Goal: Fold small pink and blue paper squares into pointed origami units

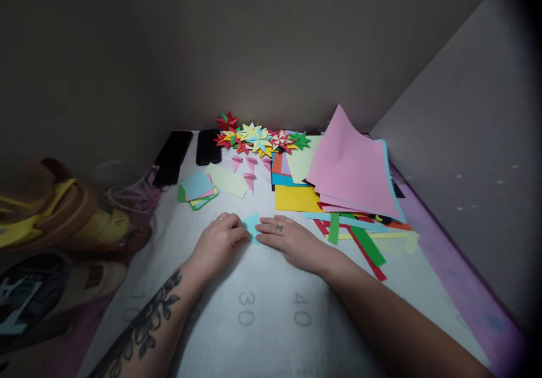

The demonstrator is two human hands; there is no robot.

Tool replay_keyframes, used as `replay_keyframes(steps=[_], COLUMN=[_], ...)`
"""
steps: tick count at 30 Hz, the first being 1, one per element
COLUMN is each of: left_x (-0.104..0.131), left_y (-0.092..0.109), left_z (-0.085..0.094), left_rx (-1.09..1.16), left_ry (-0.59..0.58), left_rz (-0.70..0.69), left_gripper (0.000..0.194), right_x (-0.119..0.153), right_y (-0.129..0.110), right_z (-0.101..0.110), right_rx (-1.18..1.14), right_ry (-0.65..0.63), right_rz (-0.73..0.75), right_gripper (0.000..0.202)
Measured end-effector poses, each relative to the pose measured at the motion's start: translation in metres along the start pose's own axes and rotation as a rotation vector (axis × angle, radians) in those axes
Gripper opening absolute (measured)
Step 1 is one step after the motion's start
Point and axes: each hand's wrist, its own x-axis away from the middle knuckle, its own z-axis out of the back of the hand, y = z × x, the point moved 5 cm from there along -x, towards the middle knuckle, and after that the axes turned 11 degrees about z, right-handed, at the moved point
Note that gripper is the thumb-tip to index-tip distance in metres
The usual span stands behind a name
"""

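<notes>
Left hand (222, 239) pinches the left edge of a small blue paper (253, 226) btwn thumb & curled fingers; right hand (294, 242) lays straight fingers on the other side, thumb hidden, so can't say if it's a pinch or just a press. Prob. held from both sides b/c thin paper slides easily. It's on the mat (220, 333) right in front of the person, I guess so both hands meet w/o stretching. Folded pink pcs (250, 182) lie just beyond, prob. spaced so they don't get crushed. Paper stars (254, 136) heap at the back, out of the arms' way, w/ a black phone (209, 149) beside. Small squares (198, 186) stack left, handy; big pink sheets (351, 166) & loose strips (367, 242) sit right, prob. to keep bulk off the hands' spot
</notes>
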Motion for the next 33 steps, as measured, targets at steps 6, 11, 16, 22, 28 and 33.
replay_keyframes(steps=[6, 11, 16, 22, 28, 33], left_x=[-0.007, -0.020, -0.027, -0.029, -0.029, -0.028], left_y=[-0.002, -0.005, -0.006, -0.004, -0.003, -0.002], left_z=[0.003, -0.002, -0.005, -0.006, -0.007, -0.008], left_rx=[0.138, 0.197, 0.177, 0.121, 0.086, 0.086], left_ry=[-0.001, -0.070, -0.081, -0.090, -0.048, -0.037], left_rz=[-0.053, -0.023, -0.002, -0.007, 0.023, 0.037], left_gripper=[0.017, 0.016, 0.017, 0.019, 0.017, 0.015], right_x=[-0.002, -0.001, 0.002, 0.000, 0.002, 0.001], right_y=[-0.011, -0.012, -0.007, -0.012, -0.009, -0.010], right_z=[0.008, 0.007, 0.004, 0.009, 0.005, 0.007], right_rx=[0.052, 0.039, 0.027, 0.058, 0.020, 0.033], right_ry=[-0.004, 0.010, 0.012, 0.001, 0.017, -0.006], right_rz=[0.045, 0.048, -0.051, -0.014, -0.061, -0.024], right_gripper=[0.030, 0.031, 0.042, 0.039, 0.046, 0.040])
